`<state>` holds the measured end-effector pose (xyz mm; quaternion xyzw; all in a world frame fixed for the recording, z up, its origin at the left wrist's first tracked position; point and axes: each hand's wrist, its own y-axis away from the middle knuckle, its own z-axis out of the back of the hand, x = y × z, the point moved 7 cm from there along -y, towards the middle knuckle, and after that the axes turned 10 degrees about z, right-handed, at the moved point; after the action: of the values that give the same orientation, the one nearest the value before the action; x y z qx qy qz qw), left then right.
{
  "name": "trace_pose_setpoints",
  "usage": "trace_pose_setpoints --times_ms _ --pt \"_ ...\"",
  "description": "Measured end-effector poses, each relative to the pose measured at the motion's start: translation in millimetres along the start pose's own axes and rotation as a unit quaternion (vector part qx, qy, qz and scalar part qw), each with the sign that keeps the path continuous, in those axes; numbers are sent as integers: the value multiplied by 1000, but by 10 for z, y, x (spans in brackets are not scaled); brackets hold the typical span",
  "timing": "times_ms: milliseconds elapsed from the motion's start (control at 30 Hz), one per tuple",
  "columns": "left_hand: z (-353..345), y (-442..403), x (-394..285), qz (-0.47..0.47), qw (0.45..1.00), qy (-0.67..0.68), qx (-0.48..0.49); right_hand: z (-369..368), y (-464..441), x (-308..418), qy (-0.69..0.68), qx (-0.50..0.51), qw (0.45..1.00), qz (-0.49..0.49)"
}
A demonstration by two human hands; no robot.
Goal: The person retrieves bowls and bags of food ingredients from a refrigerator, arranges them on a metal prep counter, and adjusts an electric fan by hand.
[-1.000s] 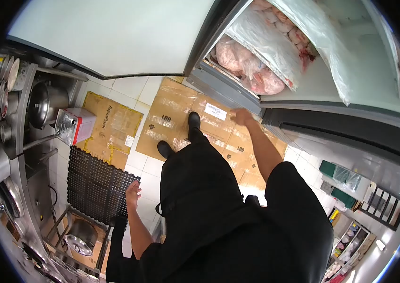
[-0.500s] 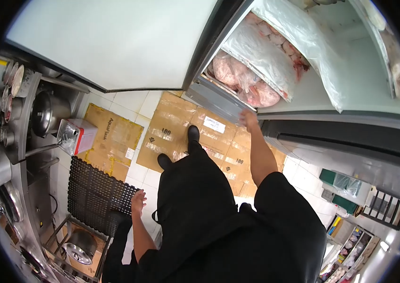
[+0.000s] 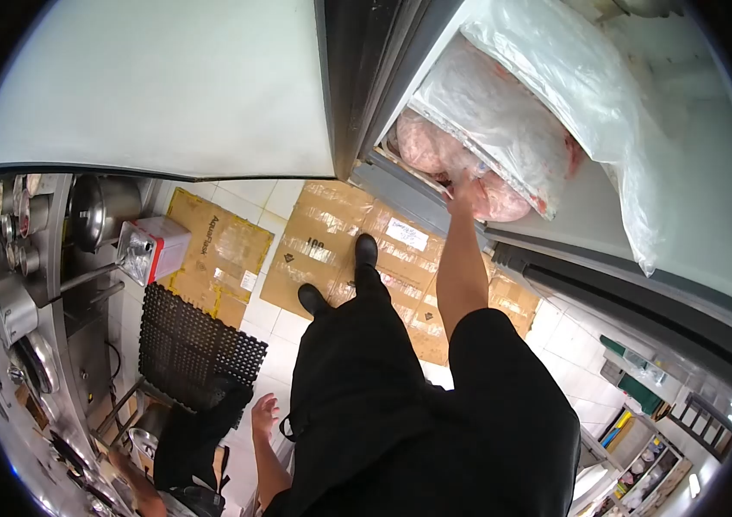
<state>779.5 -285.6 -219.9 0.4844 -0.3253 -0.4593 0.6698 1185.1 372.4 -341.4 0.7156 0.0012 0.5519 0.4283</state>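
My right hand (image 3: 464, 196) is at the front of the refrigerator's lower level, against a clear plastic bag of pale pink meat (image 3: 426, 142). Its fingers blend with the bag, so their grip cannot be made out. Above and to the right of that bag lies a plastic-covered tray of meat (image 3: 495, 103). A long clear plastic sheet (image 3: 573, 77) hangs over the shelf beside it. My left hand (image 3: 264, 415) hangs low by my side, fingers apart and a little curled, holding nothing.
The white refrigerator door (image 3: 159, 86) stands open at upper left. Flattened cardboard (image 3: 323, 233) lies under my boots, with a black perforated mat (image 3: 198, 345) nearby. Metal shelves with pots (image 3: 103, 207) line the left. Another person's black-clothed body (image 3: 185, 448) and arm are at lower left.
My right hand has moved up from over the floor and the refrigerator's edge to the bagged meat. The other person has come further into view at lower left. My left hand stays empty.
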Motion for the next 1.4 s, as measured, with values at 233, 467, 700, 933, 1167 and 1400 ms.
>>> trace_pose_setpoints --times_ms 233,467,700,933,1167,1400 --pt "-207 114 -682 -108 992 -58 -16 231 -349 187 333 35 913 233" --pt "-60 284 -1120 -158 987 4 -12 -44 -273 -85 -437 -37 888 -140" --pt "-131 56 -710 -120 993 6 0 334 -117 54 -181 -25 983 15" --pt "-358 -95 -291 -80 995 -47 25 -145 16 230 260 -106 876 392" --pt "-381 -183 -705 -109 992 -60 37 -1114 1103 467 581 59 764 273" --pt "-438 -28 -991 -127 990 -46 28 -284 404 -149 -242 33 969 -28"
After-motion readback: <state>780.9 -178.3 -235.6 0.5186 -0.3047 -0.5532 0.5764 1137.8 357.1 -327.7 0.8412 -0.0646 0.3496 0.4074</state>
